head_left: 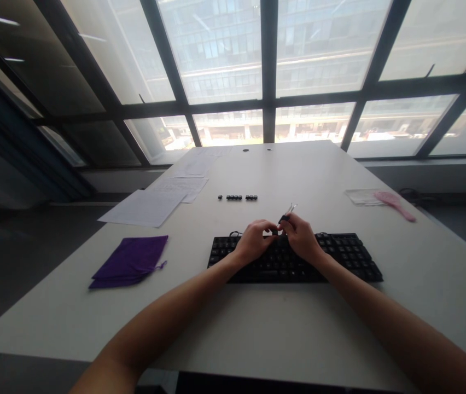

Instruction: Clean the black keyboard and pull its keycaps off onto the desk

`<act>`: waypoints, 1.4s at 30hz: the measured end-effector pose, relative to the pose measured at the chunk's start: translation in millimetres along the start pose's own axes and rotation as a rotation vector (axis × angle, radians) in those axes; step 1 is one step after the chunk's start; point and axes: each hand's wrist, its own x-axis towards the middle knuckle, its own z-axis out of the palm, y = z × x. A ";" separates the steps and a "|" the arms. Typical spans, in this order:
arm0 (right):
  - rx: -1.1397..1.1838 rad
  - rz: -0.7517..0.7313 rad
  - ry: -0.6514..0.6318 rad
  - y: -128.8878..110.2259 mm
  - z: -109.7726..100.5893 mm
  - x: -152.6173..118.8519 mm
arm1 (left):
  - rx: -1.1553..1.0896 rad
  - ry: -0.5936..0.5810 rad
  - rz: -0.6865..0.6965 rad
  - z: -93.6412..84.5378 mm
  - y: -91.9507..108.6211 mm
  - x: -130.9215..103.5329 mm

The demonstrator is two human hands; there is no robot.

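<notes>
A black keyboard [345, 257] lies on the white table, with both my hands above its upper middle. Between thumb and fingers of my left hand [254, 238] is a small black keycap [274, 232]. My right hand [301, 235] is closed around the black handle of a keycap puller [292, 208], whose thin wire prongs point up and away from me. The fingertips of the two hands are close together; whether they touch I cannot tell. Beyond the keyboard, several loose black keycaps [234, 197] stand in a row. Both hands hide part of the keys.
To the left lie a folded purple cloth pouch [130, 261] and white paper sheets [145, 208]. At the right, a pink hairbrush [395, 203] rests partly on a clear plastic bag [360, 197]. The white table [298, 334] reaches toward large windows.
</notes>
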 end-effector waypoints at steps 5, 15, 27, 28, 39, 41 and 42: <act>-0.017 0.001 -0.024 -1.3 0.2 -0.3 | 0.023 0.026 0.028 0.5 -0.7 -0.1; 0.061 0.001 -0.033 3.0 0.3 1.6 | 0.129 0.030 0.122 -1.4 9.7 -4.8; 0.111 0.036 0.049 7.4 1.6 3.9 | -0.011 0.075 0.134 -2.6 5.6 -1.3; 0.115 0.039 0.054 7.9 1.9 4.1 | -0.045 0.092 0.087 -3.4 4.6 0.1; 0.128 0.041 0.063 12.3 3.4 5.0 | 0.042 0.068 -0.155 -23.2 -6.5 18.8; 0.133 0.037 0.058 12.6 3.7 5.3 | 0.114 0.040 -0.163 -27.1 -12.0 26.2; 0.134 0.035 0.057 12.7 3.8 5.4 | 0.150 0.023 -0.165 -27.8 -16.1 31.0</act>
